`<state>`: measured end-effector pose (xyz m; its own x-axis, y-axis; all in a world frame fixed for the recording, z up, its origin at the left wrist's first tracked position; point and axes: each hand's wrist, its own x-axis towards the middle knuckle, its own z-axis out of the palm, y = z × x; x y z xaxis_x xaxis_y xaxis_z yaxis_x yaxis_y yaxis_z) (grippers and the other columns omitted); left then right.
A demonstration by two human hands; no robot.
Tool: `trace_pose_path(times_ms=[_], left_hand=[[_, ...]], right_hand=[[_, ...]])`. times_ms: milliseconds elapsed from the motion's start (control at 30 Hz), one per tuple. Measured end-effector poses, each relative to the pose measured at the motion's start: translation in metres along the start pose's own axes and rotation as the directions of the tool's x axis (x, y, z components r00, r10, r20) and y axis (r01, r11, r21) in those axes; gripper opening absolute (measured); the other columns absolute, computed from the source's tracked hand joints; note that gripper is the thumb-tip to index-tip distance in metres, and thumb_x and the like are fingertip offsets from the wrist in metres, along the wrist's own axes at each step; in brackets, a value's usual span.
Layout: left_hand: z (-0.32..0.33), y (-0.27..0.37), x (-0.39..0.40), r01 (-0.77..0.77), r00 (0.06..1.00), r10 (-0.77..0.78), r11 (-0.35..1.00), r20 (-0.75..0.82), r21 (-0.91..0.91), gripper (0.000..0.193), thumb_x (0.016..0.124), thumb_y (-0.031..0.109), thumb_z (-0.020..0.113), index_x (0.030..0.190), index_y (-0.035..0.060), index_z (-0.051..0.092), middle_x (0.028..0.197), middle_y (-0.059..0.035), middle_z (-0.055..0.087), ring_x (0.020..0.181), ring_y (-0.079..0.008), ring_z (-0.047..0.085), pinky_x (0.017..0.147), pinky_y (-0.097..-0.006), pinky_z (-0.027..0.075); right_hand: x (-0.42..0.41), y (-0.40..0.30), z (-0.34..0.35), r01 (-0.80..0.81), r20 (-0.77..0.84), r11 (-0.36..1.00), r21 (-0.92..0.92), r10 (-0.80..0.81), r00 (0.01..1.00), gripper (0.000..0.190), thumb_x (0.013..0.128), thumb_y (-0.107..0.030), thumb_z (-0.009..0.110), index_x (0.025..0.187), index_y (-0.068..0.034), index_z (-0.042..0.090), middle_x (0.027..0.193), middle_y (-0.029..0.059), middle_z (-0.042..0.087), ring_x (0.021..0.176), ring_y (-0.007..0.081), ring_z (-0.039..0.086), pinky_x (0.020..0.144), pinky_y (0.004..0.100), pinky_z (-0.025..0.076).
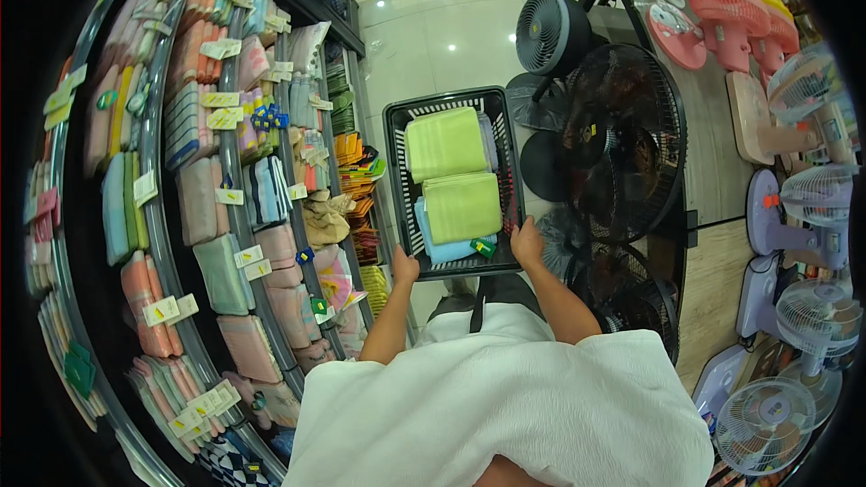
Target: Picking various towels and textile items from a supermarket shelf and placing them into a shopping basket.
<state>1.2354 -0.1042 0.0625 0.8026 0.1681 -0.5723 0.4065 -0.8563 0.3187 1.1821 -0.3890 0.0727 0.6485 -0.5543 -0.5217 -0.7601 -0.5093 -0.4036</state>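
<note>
A black plastic shopping basket (511,149) hangs level in front of my body, held by its two near corners. My left hand (406,265) grips the near left corner of the rim. At the near right corner, my right hand (527,243) is closed on the rim. Inside lie two folded lime-green towels, a far one (445,143) and a near one (463,207). A light-blue towel (446,254) shows under the near one, with a green tag (483,247) on it. Beneath the far one a greyish towel (488,138) peeks out.
On the left, shelves (233,101) hold many folded towels with price tags. Black floor fans (619,142) and a round fan (543,32) line the right side. Beyond them a counter (666,108) carries coloured desk fans (727,10). Pale tiled floor (446,20) runs ahead between both sides.
</note>
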Motion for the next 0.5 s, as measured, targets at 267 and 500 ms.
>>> trace_pose_path(times_ms=[267, 500], left_hand=[[-0.009, 0.019, 0.005, 0.027, 0.995, -0.033, 0.997, 0.096, 0.066, 0.052, 0.077, 0.005, 0.053, 0.124, -0.0075, 0.035, 0.118, -0.0272, 0.048, 0.109, -0.0381, 0.048, 0.091, -0.0391, 0.040], [0.016, -0.001, -0.030, -0.079, 0.996, 0.082, 0.993, 0.038, -0.089, 0.041, 0.073, 0.008, 0.059, 0.109, -0.0039, 0.043, 0.104, -0.0276, 0.055, 0.100, -0.0405, 0.053, 0.086, -0.0444, 0.042]], right_hand=[[0.005, 0.007, -0.012, -0.011, -0.006, 0.997, 0.071, 0.011, 1.000, 0.037, 0.081, -0.023, 0.055, 0.110, -0.003, 0.044, 0.091, 0.0210, 0.061, 0.084, 0.0400, 0.059, 0.074, 0.0484, 0.045], [0.009, 0.015, -0.023, -0.072, 0.020, 0.997, 0.015, 0.071, 0.997, 0.035, 0.081, -0.026, 0.055, 0.104, 0.000, 0.049, 0.095, 0.0243, 0.059, 0.091, 0.0418, 0.056, 0.077, 0.0494, 0.044]])
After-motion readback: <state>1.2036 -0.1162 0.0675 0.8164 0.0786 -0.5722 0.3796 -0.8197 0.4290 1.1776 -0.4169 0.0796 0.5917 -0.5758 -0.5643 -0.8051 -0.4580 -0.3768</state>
